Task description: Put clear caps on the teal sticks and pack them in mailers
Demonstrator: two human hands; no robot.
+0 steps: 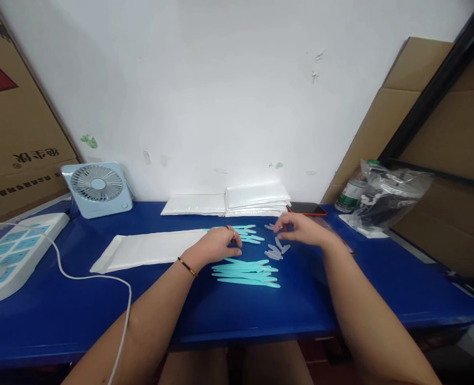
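My left hand (223, 243) is over a bunch of slim turquoise plastic sticks (253, 239); its fingers are curled, with a gap between thumb and index finger. It hides part of these sticks. Just in front of it lies a second bunch of turquoise sticks (245, 272), side by side, their right ends fanned out. My right hand (297, 229) hovers at several small clear plastic pieces (275, 251), thumb and index finger slightly apart near their tips. A long white padded pouch (152, 249) lies flat to the left, its right end by my left hand.
White padded envelopes (257, 198) are stacked against the wall. A phone (307, 208) lies right of them. A light blue fan (98, 187) stands at the left, behind a power strip (24, 248) with a white cable (100, 278). A bottle (349, 193) and plastic bag (397, 195) stand right.
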